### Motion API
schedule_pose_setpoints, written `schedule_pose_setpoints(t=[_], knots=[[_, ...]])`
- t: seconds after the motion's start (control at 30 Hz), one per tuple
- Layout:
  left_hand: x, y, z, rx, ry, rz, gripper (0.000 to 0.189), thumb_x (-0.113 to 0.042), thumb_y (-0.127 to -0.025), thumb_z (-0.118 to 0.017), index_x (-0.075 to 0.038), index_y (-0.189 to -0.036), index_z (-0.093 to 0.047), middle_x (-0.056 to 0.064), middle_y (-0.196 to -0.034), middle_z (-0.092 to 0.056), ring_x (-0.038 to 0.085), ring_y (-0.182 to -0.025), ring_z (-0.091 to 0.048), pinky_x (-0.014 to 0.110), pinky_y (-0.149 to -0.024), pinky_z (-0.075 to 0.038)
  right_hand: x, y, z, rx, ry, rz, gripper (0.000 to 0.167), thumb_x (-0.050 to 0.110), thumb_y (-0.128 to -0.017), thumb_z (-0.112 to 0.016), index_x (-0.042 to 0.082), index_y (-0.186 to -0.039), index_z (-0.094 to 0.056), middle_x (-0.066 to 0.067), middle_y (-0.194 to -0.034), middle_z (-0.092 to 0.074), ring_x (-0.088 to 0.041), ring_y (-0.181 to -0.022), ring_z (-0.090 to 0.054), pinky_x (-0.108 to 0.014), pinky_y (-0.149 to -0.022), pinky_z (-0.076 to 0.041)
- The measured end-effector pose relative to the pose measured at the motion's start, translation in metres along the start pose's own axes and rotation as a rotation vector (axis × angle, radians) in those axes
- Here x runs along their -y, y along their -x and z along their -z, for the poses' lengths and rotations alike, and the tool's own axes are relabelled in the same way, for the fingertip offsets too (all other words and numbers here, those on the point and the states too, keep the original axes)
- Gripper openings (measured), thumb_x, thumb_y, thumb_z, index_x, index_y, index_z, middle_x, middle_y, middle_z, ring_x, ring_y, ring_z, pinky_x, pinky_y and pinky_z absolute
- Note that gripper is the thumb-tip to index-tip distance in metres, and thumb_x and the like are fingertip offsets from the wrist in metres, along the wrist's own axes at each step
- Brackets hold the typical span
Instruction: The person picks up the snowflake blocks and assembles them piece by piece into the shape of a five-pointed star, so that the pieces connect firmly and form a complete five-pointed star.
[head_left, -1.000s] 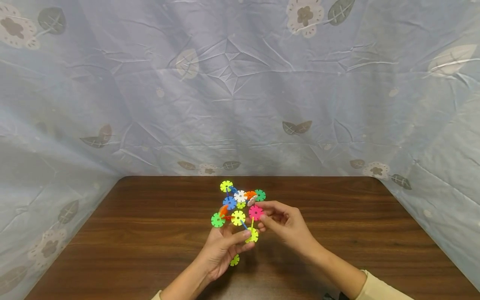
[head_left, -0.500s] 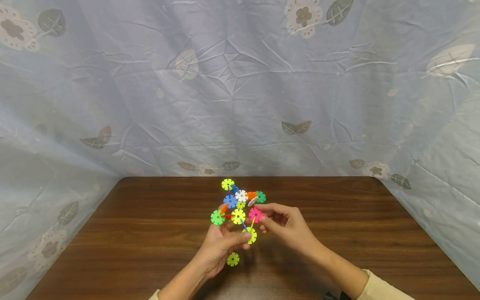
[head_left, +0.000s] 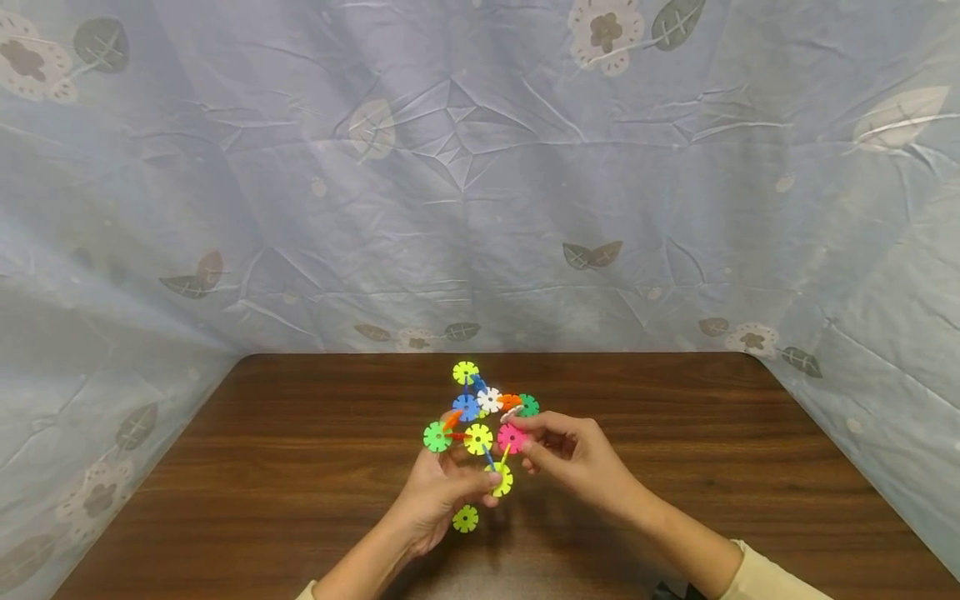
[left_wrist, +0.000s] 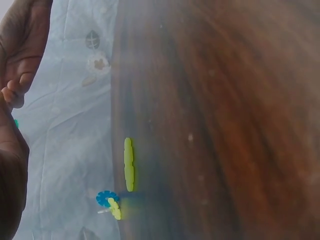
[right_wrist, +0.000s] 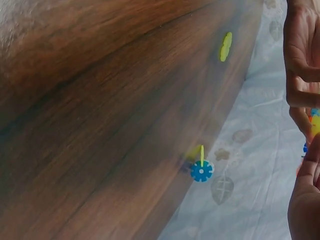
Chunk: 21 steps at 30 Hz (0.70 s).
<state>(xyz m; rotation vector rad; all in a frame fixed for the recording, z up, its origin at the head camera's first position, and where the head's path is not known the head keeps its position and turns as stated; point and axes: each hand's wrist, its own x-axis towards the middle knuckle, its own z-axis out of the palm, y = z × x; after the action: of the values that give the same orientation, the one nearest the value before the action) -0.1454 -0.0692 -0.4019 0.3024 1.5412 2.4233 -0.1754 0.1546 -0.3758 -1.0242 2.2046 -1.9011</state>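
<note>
Both hands hold up a built figure of slotted plastic discs in the middle of the head view. My left hand (head_left: pixel 438 500) pinches its lowest front yellow disc (head_left: pixel 502 481) between thumb and fingers. At the figure's right side, my right hand (head_left: pixel 581 454) grips a pink disc (head_left: pixel 512 438), with a white disc edge-on at the index fingertip. A green disc (head_left: pixel 438 437), a blue disc (head_left: pixel 466 407) and a second white disc (head_left: pixel 490 400) show farther up. Another yellow disc (head_left: pixel 465 518) appears below the left hand. Palms and fingers hide parts of the figure.
The brown wooden table (head_left: pixel 262 467) lies under the hands. A pale floral cloth (head_left: pixel 480 208) hangs behind it and along both sides. Something dark (head_left: pixel 670 592) shows at the bottom edge by the right sleeve (head_left: pixel 772 575).
The figure has tilted slightly, its top shifting right and the pink disc coming lower. The yellow disc below the left hand, partly covered before, now shows whole. Both hands keep their holds.
</note>
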Motion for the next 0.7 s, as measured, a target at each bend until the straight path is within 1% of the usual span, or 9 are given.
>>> schedule_pose_setpoints(t=[0.07, 0.17, 0.23, 0.3, 0.37, 0.53, 0.63, 0.7], knots=[[0.000, 0.000, 0.000, -0.004, 0.013, -0.009, 0.080, 0.013, -0.086, -0.072, -0.015, -0.151, -0.034, 0.001, -0.116, -0.067, 0.011, -0.078, -0.072, 0.027, -0.069, -0.065, -0.001, 0.000, 0.000, -0.006, 0.002, 0.026, 0.030, 0.000, -0.101, -0.064, -0.009, -0.130, -0.066, -0.031, -0.106, -0.072, -0.006, -0.080, -0.071, -0.030, -0.073, -0.065], [0.000, 0.000, -0.001, -0.012, 0.034, -0.019, 0.075, 0.011, -0.088, -0.071, -0.019, -0.147, -0.037, 0.001, -0.120, -0.067, 0.012, -0.082, -0.073, 0.027, -0.071, -0.065, -0.002, -0.001, -0.002, -0.034, -0.012, 0.054, 0.031, -0.001, -0.101, -0.063, -0.009, -0.131, -0.065, -0.033, -0.104, -0.070, -0.005, -0.082, -0.072, -0.031, -0.075, -0.066], [0.000, 0.000, -0.001, -0.017, 0.044, -0.020, 0.073, 0.010, -0.089, -0.071, -0.021, -0.146, -0.037, 0.001, -0.124, -0.065, 0.012, -0.084, -0.073, 0.027, -0.073, -0.065, -0.002, -0.001, -0.003, -0.056, -0.013, 0.064, 0.031, -0.001, -0.101, -0.063, -0.009, -0.131, -0.065, -0.032, -0.098, -0.069, -0.005, -0.082, -0.072, -0.031, -0.076, -0.066], [0.000, 0.000, -0.001, -0.027, 0.061, -0.017, 0.074, 0.009, -0.089, -0.071, -0.023, -0.145, -0.035, 0.002, -0.128, -0.061, 0.013, -0.086, -0.073, 0.027, -0.072, -0.065, -0.002, -0.002, -0.005, -0.072, -0.021, 0.063, 0.030, -0.001, -0.101, -0.063, -0.009, -0.131, -0.065, -0.032, -0.099, -0.070, -0.005, -0.082, -0.073, -0.031, -0.076, -0.066], [0.000, 0.000, -0.002, -0.035, 0.081, -0.012, 0.073, 0.009, -0.090, -0.070, -0.022, -0.146, -0.034, 0.002, -0.131, -0.060, 0.015, -0.088, -0.074, 0.028, -0.072, -0.066, -0.002, -0.003, -0.006, -0.075, -0.026, 0.068, 0.030, -0.001, -0.101, -0.063, -0.009, -0.130, -0.065, -0.032, -0.101, -0.071, -0.005, -0.083, -0.073, -0.031, -0.076, -0.066], [-0.001, 0.002, -0.002, -0.029, 0.127, -0.007, 0.071, 0.006, -0.093, -0.069, -0.018, -0.150, -0.036, 0.004, -0.136, -0.060, 0.025, -0.098, -0.079, 0.036, -0.074, -0.067, -0.003, -0.005, -0.010, -0.066, -0.033, 0.084, 0.029, -0.002, -0.101, -0.063, -0.010, -0.129, -0.066, -0.032, -0.096, -0.069, -0.004, -0.082, -0.072, -0.030, -0.075, -0.066], [-0.001, 0.004, -0.001, -0.042, 0.136, -0.008, 0.070, 0.004, -0.095, -0.067, -0.022, -0.151, -0.035, 0.003, -0.138, -0.059, 0.027, -0.100, -0.079, 0.039, -0.075, -0.067, -0.003, -0.007, -0.013, -0.058, -0.026, 0.082, 0.028, -0.002, -0.102, -0.062, -0.008, -0.129, -0.066, -0.029, -0.095, -0.068, -0.006, -0.081, -0.071, -0.031, -0.074, -0.066], [-0.002, 0.005, 0.001, -0.067, 0.134, -0.006, 0.070, 0.004, -0.095, -0.068, -0.022, -0.150, -0.034, 0.002, -0.136, -0.061, 0.026, -0.099, -0.079, 0.039, -0.074, -0.067, -0.002, -0.009, -0.014, -0.060, -0.003, 0.086, 0.027, -0.001, -0.102, -0.062, -0.007, -0.129, -0.066, -0.028, -0.095, -0.068, -0.009, -0.081, -0.072, -0.032, -0.075, -0.066]])
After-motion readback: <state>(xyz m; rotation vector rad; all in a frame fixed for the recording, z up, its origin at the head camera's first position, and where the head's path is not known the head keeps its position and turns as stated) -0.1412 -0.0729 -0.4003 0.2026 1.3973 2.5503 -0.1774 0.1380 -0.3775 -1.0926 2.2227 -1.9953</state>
